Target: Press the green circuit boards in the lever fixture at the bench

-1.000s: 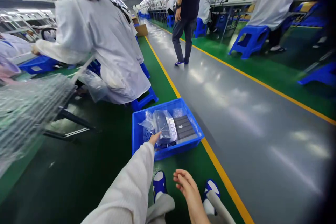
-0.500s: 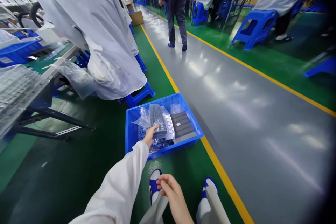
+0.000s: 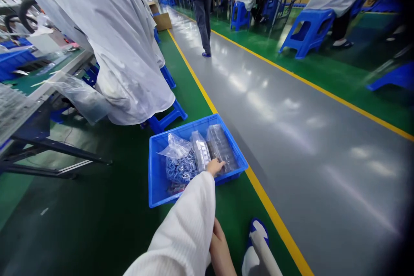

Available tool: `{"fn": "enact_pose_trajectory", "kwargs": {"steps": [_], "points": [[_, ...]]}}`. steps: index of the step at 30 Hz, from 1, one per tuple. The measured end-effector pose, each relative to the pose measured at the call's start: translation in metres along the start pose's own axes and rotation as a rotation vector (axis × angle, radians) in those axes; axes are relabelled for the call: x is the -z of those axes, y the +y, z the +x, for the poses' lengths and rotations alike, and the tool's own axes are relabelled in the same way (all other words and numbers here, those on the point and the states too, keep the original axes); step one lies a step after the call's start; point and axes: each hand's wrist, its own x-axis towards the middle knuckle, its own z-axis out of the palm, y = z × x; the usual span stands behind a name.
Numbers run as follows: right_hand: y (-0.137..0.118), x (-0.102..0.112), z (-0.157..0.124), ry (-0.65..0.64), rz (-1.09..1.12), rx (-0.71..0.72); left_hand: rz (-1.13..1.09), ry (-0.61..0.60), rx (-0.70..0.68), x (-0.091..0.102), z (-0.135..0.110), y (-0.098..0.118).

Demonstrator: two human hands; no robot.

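Note:
My left hand (image 3: pixel 215 167) reaches into a blue plastic bin (image 3: pixel 196 123) on the floor. Its fingers grip the near end of a clear plastic bag of dark parts (image 3: pixel 221 144), which lies along the bin's right side. Just left of that lies a clear bag with white pieces (image 3: pixel 201 151). Further left is an open-topped clear bag of small blue parts (image 3: pixel 181 166). Low in the picture, my right hand (image 3: pixel 217 233) is partly covered by my left sleeve, with its fingers hidden.
A person in a white coat (image 3: pixel 129 51) sits on a blue stool (image 3: pixel 174 114) just behind the bin, beside a workbench (image 3: pixel 61 73). Another person (image 3: pixel 202 4) walks in the grey aisle (image 3: pixel 274 116). More stools (image 3: pixel 308 30) stand across it.
My left hand has moved the bag of dark parts rightward and down onto the brown-grey stack in the bin. My left sleeve now covers part of my right hand. The walking person is further off.

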Motion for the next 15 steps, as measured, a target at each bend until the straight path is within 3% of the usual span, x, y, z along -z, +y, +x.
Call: {"fn": "enact_pose_trajectory", "kwargs": {"steps": [4, 7, 10, 15], "points": [[0.003, -0.012, -0.003, -0.096, 0.038, -0.096, 0.294, 0.093, -0.056, 0.031, 0.006, -0.004], [0.005, -0.023, -0.008, -0.054, 0.067, -0.084, 0.421, 0.252, -0.054, 0.046, 0.006, -0.012], [0.007, -0.021, -0.007, 0.007, 0.072, -0.079, 0.486, 0.359, 0.011, 0.043, 0.007, -0.027], [0.007, -0.005, -0.002, 0.012, 0.078, -0.092, 0.452, 0.409, 0.041, 0.034, 0.016, -0.041]]}}
